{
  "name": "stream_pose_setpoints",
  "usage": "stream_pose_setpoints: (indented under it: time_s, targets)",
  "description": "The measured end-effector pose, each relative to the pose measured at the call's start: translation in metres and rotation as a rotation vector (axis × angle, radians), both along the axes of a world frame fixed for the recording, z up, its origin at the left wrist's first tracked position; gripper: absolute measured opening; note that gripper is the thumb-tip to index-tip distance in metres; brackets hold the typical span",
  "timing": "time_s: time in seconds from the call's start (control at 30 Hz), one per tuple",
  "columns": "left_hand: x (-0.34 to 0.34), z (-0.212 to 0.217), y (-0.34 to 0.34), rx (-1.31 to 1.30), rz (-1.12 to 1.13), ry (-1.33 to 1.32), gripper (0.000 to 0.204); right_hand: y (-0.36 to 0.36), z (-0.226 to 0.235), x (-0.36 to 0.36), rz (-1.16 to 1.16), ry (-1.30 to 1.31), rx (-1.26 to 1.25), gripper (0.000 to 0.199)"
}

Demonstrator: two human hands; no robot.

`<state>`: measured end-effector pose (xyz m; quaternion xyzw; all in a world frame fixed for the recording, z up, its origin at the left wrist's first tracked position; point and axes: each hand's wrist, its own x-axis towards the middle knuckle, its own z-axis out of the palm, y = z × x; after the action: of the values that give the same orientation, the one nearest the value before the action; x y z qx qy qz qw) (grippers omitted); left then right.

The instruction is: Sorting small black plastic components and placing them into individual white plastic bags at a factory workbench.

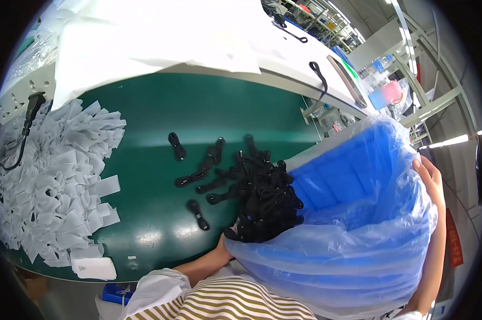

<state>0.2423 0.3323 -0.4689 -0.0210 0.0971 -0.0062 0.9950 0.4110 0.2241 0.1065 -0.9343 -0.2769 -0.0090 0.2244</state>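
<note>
A large blue plastic bin (331, 176), lined with a clear plastic bag (326, 261), leans on its side with its mouth toward the green table. At its mouth lies a heap of black bundled cables (267, 197), and several single bundles are scattered to the left. My right hand (432, 173) grips the far right side of the bin through the liner, its fingers bent over the edge. Low on the left, my left hand (226, 245) is at the liner's edge beside the heap; its fingers are mostly hidden.
Many pale grey tags or sleeves (59, 181) are piled on the left of the green table (198, 101). A black plug with a cord (34, 104) lies there. White sheeting (161, 37) covers the far shelf, which holds a tablet-like device (347, 80) and a pink-and-blue cup (386, 95).
</note>
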Motion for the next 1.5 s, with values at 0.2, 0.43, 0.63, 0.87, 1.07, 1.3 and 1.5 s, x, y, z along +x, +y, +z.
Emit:
stream_pose_setpoints:
  time_s: [0.2, 0.43, 0.63, 0.87, 1.07, 1.3, 1.5]
  targets:
    - [0.013, -0.008, 0.068, 0.064, -0.012, -0.039, 0.032, 0.034, 0.032, -0.041, -0.024, 0.0, 0.033, 0.048]
    - [0.029, 0.009, -0.011, 0.165, 0.015, -0.113, 0.033, 0.007, 0.024, 0.001, -0.131, -0.026, 0.007, 0.041]
    - [0.045, 0.017, 0.012, 0.217, 0.012, -0.14, 0.033, -0.031, 0.014, -0.018, -0.292, -0.06, 0.236, 0.036]
    - [0.037, 0.094, 0.048, 0.098, -0.174, -0.234, 0.039, -0.078, 0.02, -0.048, -0.366, -0.002, 0.261, 0.042]
    - [0.026, 0.042, -0.04, -0.047, -0.409, 0.058, 0.047, -0.061, -0.008, -0.082, -0.439, -0.025, 0.359, 0.046]
    - [0.051, 0.007, -0.054, 0.765, -0.491, -0.06, 0.038, -0.206, 0.017, -0.104, -0.599, -0.078, 0.451, 0.05]
    - [0.098, 0.132, -0.059, 2.025, 0.435, -0.613, 0.037, -0.287, 0.003, -0.13, -0.666, -0.102, 0.427, 0.056]
